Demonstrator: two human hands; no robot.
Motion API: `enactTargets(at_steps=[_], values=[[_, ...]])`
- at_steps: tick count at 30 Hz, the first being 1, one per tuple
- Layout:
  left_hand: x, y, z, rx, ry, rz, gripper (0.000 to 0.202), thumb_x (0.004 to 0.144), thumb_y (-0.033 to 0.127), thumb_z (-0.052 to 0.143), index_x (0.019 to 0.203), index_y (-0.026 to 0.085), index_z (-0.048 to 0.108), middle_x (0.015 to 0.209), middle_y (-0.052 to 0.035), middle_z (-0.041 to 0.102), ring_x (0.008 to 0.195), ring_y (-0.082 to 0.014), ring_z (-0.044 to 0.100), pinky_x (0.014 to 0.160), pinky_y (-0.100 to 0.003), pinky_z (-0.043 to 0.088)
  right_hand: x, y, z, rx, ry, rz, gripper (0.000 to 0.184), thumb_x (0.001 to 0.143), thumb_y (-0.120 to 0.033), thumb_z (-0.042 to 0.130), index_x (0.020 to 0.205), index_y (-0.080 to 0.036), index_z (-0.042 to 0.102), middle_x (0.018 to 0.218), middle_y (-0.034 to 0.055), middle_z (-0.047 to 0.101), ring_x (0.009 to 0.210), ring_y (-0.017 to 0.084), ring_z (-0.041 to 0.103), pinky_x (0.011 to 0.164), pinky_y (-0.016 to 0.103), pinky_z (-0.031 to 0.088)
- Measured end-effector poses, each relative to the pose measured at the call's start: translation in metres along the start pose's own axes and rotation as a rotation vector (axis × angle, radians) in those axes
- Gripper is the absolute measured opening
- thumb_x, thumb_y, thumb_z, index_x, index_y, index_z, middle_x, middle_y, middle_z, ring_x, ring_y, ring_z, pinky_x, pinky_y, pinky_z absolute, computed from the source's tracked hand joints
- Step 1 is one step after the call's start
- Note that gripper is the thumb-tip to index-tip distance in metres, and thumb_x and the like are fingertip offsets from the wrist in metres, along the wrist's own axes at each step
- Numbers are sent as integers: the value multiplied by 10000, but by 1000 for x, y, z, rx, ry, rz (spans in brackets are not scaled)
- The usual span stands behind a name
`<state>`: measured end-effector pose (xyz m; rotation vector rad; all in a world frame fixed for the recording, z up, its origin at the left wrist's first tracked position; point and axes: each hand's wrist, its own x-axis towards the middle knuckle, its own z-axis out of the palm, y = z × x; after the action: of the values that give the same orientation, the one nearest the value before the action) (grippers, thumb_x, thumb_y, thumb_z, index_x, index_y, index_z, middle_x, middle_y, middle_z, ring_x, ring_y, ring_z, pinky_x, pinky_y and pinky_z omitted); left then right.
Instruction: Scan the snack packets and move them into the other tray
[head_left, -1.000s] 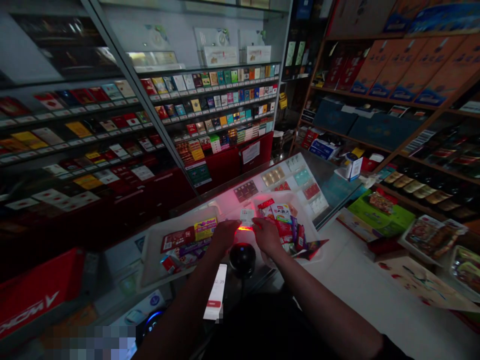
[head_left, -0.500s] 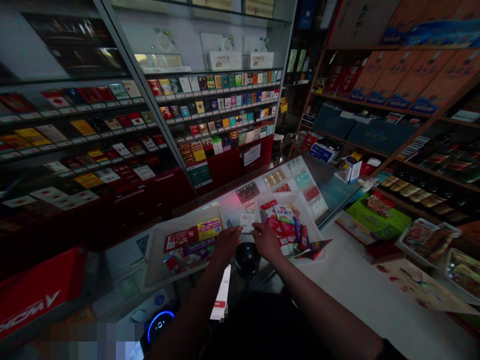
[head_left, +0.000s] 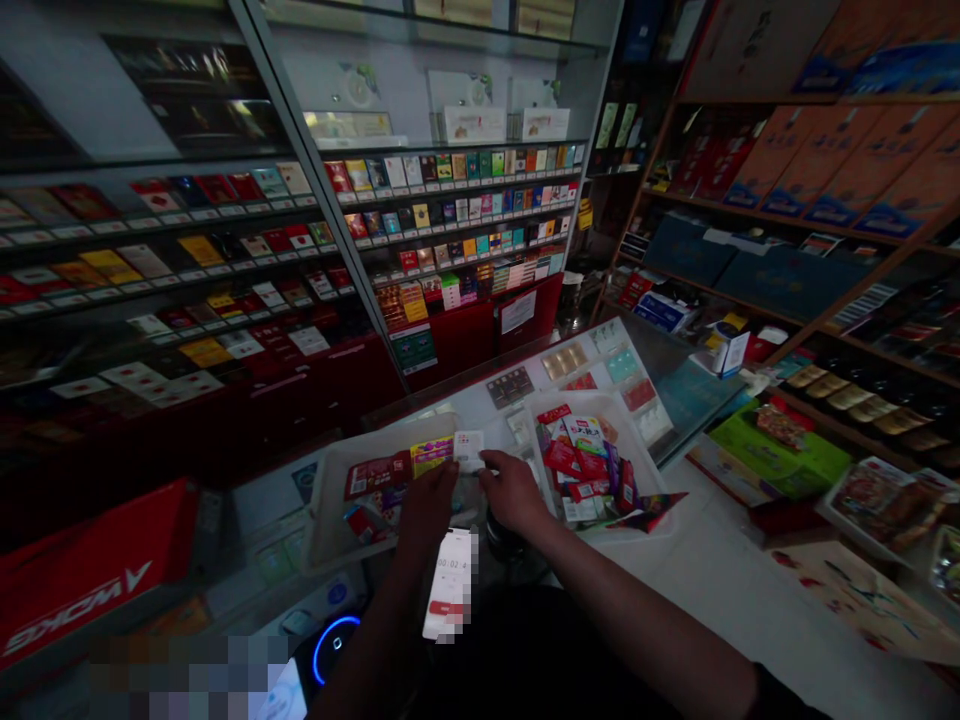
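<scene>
My left hand (head_left: 433, 500) and my right hand (head_left: 511, 492) pinch a small white packet (head_left: 469, 450) between them by its near corners. Printed marks show on its upward face; I cannot read them. It is held over the right end of a white tray (head_left: 319, 500), beside a yellow-and-purple snack pack (head_left: 432, 455). Below my right hand stands a black dome-shaped device (head_left: 501, 537), partly hidden by the hand. Another white tray (head_left: 654, 478), to the right, is heaped with red and purple snack packets (head_left: 577, 450).
A lit phone (head_left: 448, 585) showing a timer lies close to my body. A red box (head_left: 97, 580) stands left of a device with a blue glowing ring (head_left: 337, 645). Beyond the glass counter (head_left: 682, 385) are shelves of small packs (head_left: 457, 165). Large orange boxes (head_left: 840, 165) fill shelves at right.
Both hands have moved left with the white packet, from over the black device to the left tray's edge. The red glow on the counter is gone. The view has turned slightly left.
</scene>
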<state>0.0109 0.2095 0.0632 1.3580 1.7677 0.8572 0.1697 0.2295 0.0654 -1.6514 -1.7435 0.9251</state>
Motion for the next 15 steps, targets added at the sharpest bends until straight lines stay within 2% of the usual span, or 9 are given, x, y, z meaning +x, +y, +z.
enactTargets(at_steps=[4, 7, 11, 15], values=[[-7, -14, -19, 22, 42, -12, 444, 916, 487, 473, 1118, 205, 750, 1093, -63, 767, 1031, -264, 700, 892, -364, 525, 1, -11, 15, -18, -65, -69, 414, 883, -240, 540, 1261, -145, 681, 1209, 101, 719, 1088, 200, 677, 974, 278, 482], [-9, -24, -26, 37, 64, -38, 409, 898, 457, 500, 1102, 202, 747, 1128, -72, 757, 1058, -269, 692, 919, -378, 517, -1, -16, 23, -96, -109, -111, 415, 881, -256, 546, 1255, -144, 685, 1235, 122, 704, 1133, 228, 659, 1000, 308, 467], [-9, -30, -27, 39, 42, -32, 394, 878, 426, 513, 1093, 181, 734, 1121, -88, 755, 1049, -269, 691, 928, -396, 515, -5, -18, 24, -143, -141, -126, 409, 889, -287, 560, 1252, -147, 687, 1275, 129, 682, 1186, 250, 631, 1045, 335, 438], [-8, -22, -18, 22, 25, -25, 403, 851, 432, 534, 1075, 160, 729, 1103, -111, 753, 1031, -271, 694, 924, -404, 519, -3, -18, 12, -116, -118, -93, 403, 905, -308, 557, 1256, -151, 679, 1246, 118, 697, 1159, 234, 643, 1030, 324, 444]])
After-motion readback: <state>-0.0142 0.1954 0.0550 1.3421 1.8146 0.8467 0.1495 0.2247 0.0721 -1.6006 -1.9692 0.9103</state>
